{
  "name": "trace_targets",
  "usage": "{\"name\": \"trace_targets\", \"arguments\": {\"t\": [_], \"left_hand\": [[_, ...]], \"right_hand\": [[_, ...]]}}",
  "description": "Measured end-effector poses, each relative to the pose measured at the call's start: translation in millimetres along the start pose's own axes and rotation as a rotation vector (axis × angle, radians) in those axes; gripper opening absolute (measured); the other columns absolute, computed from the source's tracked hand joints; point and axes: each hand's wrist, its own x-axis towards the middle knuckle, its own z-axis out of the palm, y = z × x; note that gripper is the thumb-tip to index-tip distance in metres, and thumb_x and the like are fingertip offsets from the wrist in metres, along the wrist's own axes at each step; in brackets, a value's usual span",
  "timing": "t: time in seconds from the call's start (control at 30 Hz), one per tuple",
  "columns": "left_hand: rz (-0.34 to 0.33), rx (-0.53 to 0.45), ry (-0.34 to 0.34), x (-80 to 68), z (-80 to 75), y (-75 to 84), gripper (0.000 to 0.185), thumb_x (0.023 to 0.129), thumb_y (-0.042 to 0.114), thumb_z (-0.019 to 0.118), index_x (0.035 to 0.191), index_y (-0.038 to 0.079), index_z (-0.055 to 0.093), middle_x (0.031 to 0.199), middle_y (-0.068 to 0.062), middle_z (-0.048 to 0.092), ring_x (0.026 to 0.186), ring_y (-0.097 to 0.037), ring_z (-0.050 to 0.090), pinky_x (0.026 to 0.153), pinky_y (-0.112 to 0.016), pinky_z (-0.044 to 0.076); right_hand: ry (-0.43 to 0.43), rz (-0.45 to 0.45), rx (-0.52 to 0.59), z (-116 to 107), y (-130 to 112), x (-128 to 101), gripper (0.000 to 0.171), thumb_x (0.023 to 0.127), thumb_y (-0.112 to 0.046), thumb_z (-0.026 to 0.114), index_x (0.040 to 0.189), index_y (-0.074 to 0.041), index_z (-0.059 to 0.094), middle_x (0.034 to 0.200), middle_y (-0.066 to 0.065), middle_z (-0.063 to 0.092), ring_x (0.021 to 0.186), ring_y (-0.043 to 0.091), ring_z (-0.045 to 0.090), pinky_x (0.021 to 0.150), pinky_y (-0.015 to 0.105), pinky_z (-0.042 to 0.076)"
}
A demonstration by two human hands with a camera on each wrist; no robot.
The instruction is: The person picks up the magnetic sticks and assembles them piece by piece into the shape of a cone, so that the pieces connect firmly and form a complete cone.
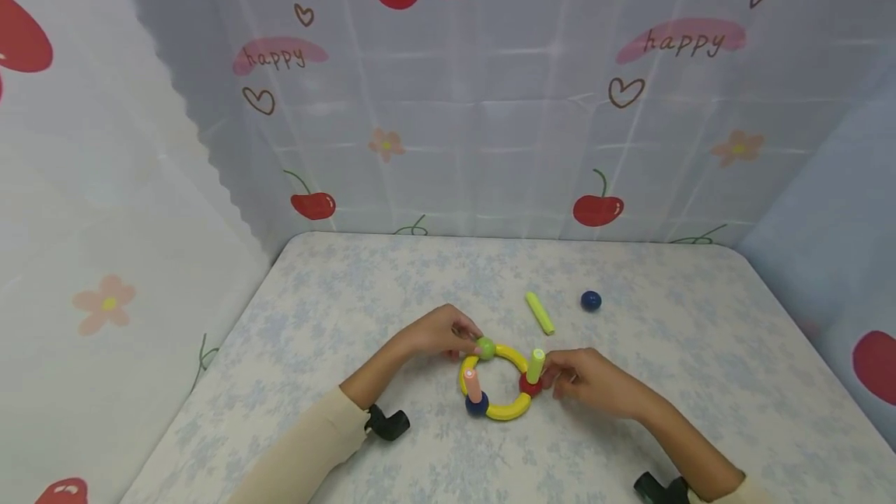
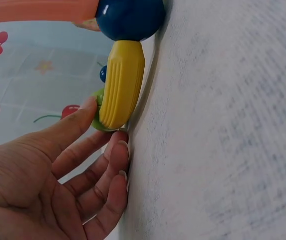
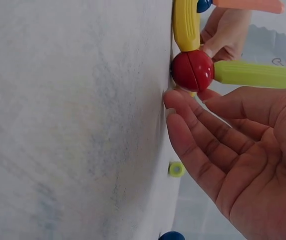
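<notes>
**Hands at a ring of toy rods and balls**

A ring [image 1: 495, 381] of smooth plastic pieces lies on the table [image 1: 350, 294], near the middle of its near edge. Curved, ribbed yellow arcs [image 1: 509, 411] form the ring, joined by glossy balls: a green ball [image 1: 485, 348] at the far side, a red ball [image 1: 529, 386] at the right and a blue ball [image 1: 477, 404] at the near left. A lime rod [image 1: 535, 365] stands up from the red ball, and a pink rod [image 1: 473, 385] stands up from the blue ball.

The left hand [image 1: 439, 330] rests at the far left of the ring, fingers loosely straight; its forefinger tip touches the green ball, and it grips nothing. The right hand [image 1: 586, 379] lies just right of the red ball, palm open and fingers relaxed, the fingertips [image 3: 175, 102] just beside the ball; whether they touch it I cannot tell.

Farther back, toward the far right, a loose lime stick [image 1: 540, 312] lies flat, and a dark blue ball [image 1: 591, 301] sits near it. The table wears a matte cloth with a faint blue flower print. Behind it hangs a thin curtain [image 1: 490, 99] printed with cherries, hearts and flowers.
</notes>
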Motion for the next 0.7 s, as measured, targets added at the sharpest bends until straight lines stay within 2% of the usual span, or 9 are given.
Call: {"name": "trace_targets", "arguments": {"t": [0.17,0.43,0.6,0.7], "left_hand": [[0.021,0.003,-0.005,10.0,2.3,-0.5,0.024,0.091,0.019,0.079,0.113,0.008,0.077,0.08,0.003,0.075,0.061,-0.019,0.068,0.057,-0.028,0.054],[0.035,0.033,0.02,20.0,5.5,4.5,0.022,0.091,0.019,0.078,0.111,0.008,0.078,0.082,0.004,0.074,0.06,-0.011,0.061,0.057,-0.024,0.049],[0.03,0.038,0.043,14.5,4.4,4.9,0.022,0.091,0.022,0.078,0.11,0.011,0.079,0.087,0.003,0.074,0.071,-0.01,0.063,0.061,-0.023,0.048],[0.014,0.019,0.067,5.9,2.9,1.1,0.022,0.091,0.024,0.079,0.11,0.012,0.079,0.089,0.003,0.073,0.073,-0.01,0.061,0.061,-0.024,0.046]], "right_hand": [[-0.025,-0.009,0.02,1.7,-2.8,-5.3,0.039,0.091,0.016,0.051,0.116,-0.009,0.068,0.1,0.009,0.07,0.081,0.019,0.069,0.073,0.029,0.057],[-0.038,-0.026,0.04,3.3,-9.0,-8.4,0.036,0.094,0.012,0.054,0.12,-0.008,0.068,0.101,0.009,0.071,0.085,0.02,0.069,0.075,0.032,0.058],[-0.026,-0.039,-0.012,-2.7,-10.3,-8.1,0.032,0.095,0.011,0.057,0.118,-0.008,0.069,0.099,0.006,0.072,0.085,0.019,0.069,0.075,0.029,0.057],[0.03,-0.021,-0.093,-9.7,-12.7,-5.9,0.023,0.097,0.003,0.061,0.116,-0.006,0.07,0.097,0.003,0.072,0.083,0.014,0.067,0.075,0.027,0.056]]}}
